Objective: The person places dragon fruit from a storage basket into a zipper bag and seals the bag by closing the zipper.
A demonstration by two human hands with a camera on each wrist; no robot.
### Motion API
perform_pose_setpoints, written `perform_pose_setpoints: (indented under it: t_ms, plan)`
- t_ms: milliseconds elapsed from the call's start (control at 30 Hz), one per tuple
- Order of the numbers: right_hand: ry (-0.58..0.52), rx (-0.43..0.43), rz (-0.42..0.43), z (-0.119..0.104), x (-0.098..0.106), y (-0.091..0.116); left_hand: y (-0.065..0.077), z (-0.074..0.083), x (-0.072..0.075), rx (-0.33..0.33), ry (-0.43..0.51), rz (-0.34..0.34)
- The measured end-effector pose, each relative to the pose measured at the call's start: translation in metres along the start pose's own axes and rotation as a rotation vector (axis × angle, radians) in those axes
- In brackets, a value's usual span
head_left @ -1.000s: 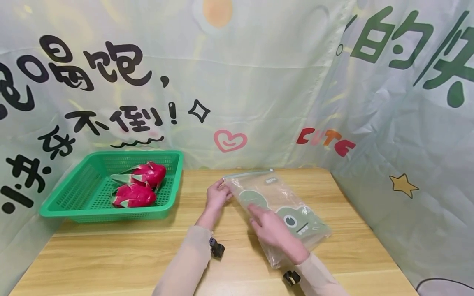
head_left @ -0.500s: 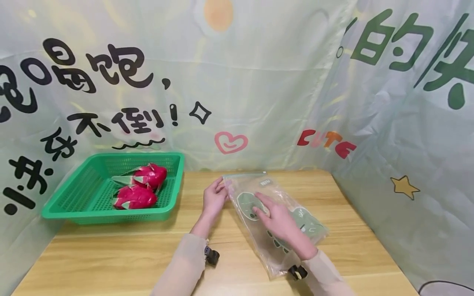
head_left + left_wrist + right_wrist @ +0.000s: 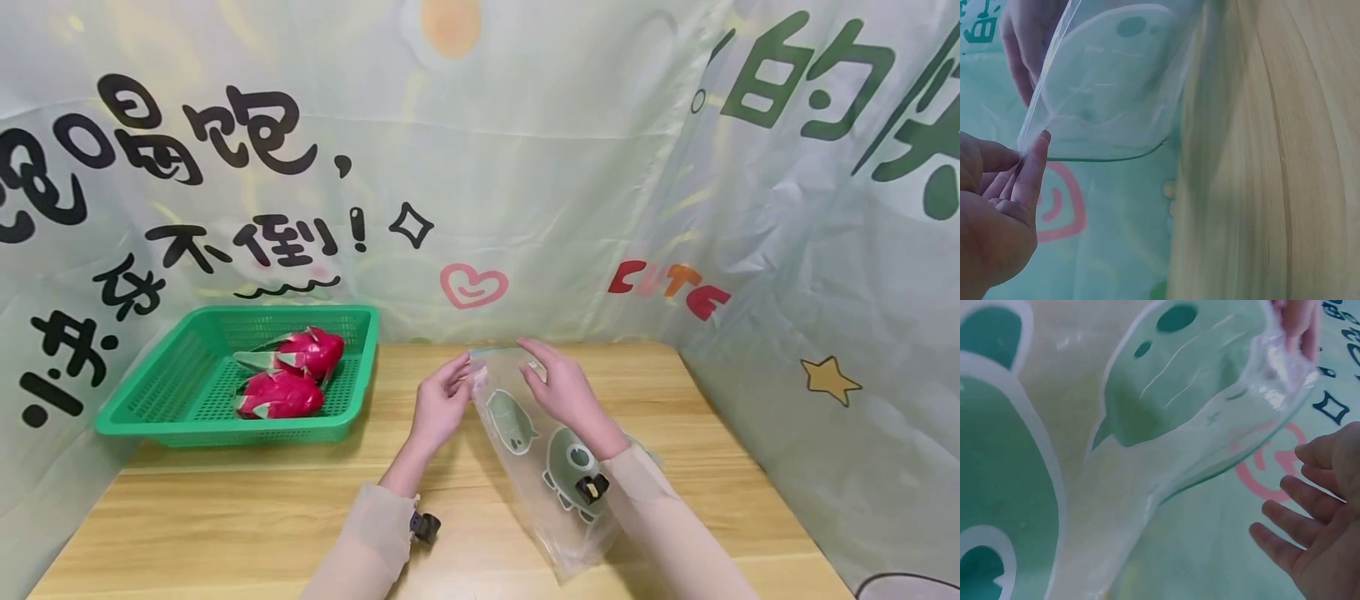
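Observation:
A clear plastic zip bag (image 3: 510, 421) with green cartoon prints hangs slanted above the table, its lower end towards me. My left hand (image 3: 441, 404) pinches the bag's upper left corner between thumb and fingers; the left wrist view shows this grip on the bag's edge (image 3: 1116, 81) up close. Close to the bag's top edge is my right hand (image 3: 566, 392). In the right wrist view the right hand's fingers (image 3: 1300, 528) are spread and apart from the bag (image 3: 1179, 381). The bag looks flat, with nothing seen inside.
A green plastic basket (image 3: 202, 400) stands at the back left of the wooden table (image 3: 225, 517). Two pink dragon fruits (image 3: 311, 350) with green scales lie in it. A printed cloth (image 3: 555, 208) hangs behind the table and along its sides.
My right hand has moved from over the bag's middle up to its top edge. The bag has been raised and tilted, while my left hand keeps hold of its corner. The basket stays put.

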State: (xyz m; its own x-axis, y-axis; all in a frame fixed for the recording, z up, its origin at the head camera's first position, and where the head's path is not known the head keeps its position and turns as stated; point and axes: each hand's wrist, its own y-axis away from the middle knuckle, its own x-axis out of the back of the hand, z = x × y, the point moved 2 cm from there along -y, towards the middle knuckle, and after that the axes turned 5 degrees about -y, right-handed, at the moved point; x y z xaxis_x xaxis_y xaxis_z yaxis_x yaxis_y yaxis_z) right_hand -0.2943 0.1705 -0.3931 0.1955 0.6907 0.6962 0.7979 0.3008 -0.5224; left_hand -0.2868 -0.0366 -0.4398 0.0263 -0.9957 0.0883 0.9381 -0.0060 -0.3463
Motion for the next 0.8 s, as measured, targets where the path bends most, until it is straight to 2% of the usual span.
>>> perform_pose_setpoints:
  t_ms: [133, 367, 600, 800]
  plan:
    - [0.005, -0.012, 0.000, 0.008, -0.011, -0.010, 0.005, 0.004, 0.001, -0.044, 0.005, -0.022]
    - [0.006, 0.029, 0.052, 0.019, -0.029, -0.019, 0.008, 0.011, 0.000, -0.076, -0.006, -0.056]
    - [-0.013, 0.044, 0.117, 0.024, -0.037, -0.022, 0.009, 0.017, 0.001, -0.093, -0.039, -0.076]
    - [-0.019, 0.057, 0.173, 0.024, -0.039, -0.025, 0.009, 0.018, 0.002, -0.106, -0.031, -0.088]
